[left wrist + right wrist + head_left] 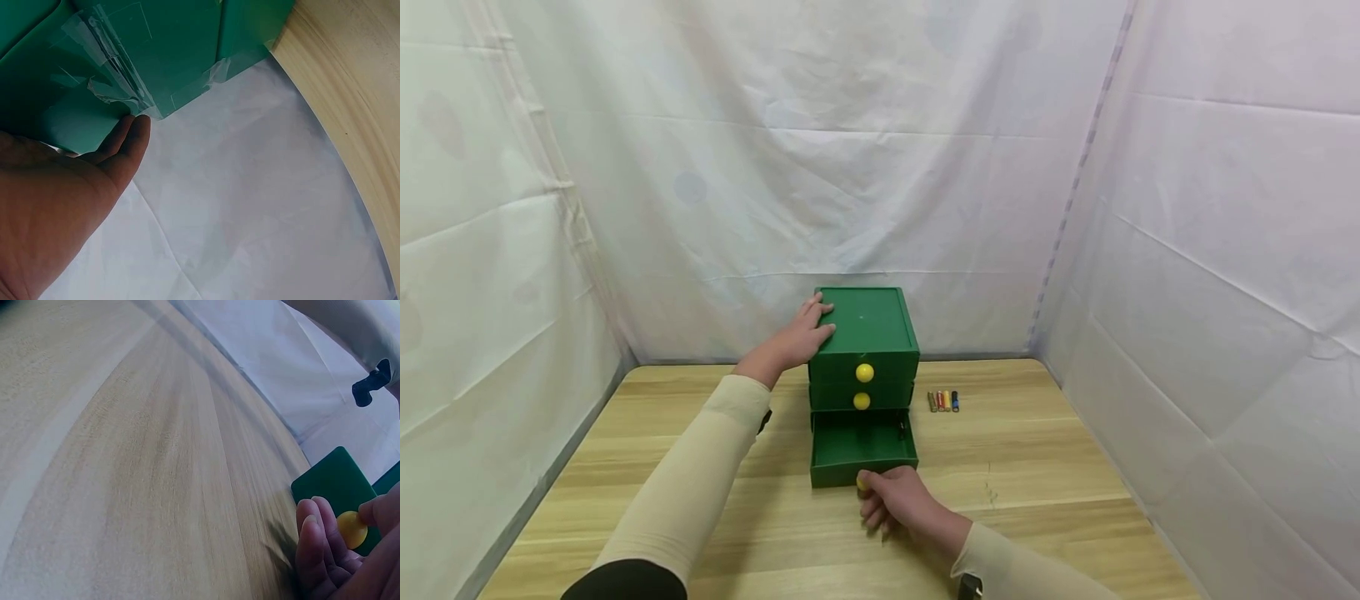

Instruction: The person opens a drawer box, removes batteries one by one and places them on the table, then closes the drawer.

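Observation:
A green cabinet [861, 321] with three stacked drawers stands at the back of the table, its bottom drawer [850, 448] pulled out. My right hand [910, 500] pinches that drawer's yellow knob [352, 529] between thumb and fingers, low over the tabletop. My left hand [801, 336] rests on the cabinet's top left edge, fingers spread; in the left wrist view its fingertips lie along the green side, near strips of clear tape [112, 59]. The upper drawers are shut, each with a yellow knob [864, 372]. Inside the open drawer, a small dark object [902, 429] lies at the right.
Several small battery-like cylinders [943, 402], gold, red, yellow and blue, lie in a row on the wooden table [1037, 467] right of the cabinet. White sheeting [760, 183] hangs behind the table and along both sides.

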`<state>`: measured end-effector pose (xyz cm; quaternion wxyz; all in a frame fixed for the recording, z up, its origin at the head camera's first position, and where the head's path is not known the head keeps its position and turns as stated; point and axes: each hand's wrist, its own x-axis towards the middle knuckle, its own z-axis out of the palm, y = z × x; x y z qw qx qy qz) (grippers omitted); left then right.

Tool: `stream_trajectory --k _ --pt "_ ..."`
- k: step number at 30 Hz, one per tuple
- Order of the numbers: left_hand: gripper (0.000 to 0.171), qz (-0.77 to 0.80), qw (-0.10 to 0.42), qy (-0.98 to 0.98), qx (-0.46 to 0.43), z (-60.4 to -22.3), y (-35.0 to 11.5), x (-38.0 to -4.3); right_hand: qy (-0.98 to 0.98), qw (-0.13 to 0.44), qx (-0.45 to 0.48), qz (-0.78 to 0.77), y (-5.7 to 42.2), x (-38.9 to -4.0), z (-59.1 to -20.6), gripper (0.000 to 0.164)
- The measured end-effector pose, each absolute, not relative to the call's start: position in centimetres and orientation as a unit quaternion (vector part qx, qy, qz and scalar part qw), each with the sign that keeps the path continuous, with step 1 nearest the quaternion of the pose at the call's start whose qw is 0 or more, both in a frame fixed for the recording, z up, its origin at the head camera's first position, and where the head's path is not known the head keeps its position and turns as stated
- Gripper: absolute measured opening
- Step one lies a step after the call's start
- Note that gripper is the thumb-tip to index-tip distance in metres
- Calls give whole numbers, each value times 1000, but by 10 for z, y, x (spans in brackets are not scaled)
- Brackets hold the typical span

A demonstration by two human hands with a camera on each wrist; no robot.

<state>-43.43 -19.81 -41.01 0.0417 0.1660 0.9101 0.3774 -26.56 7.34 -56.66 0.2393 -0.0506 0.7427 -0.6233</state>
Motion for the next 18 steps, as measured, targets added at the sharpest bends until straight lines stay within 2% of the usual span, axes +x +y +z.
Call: stream_trajectory --k 18 --pt "63 389 41 903 176 -407 -198 -430 741 247 -53 -622 75 -259 -567 49"
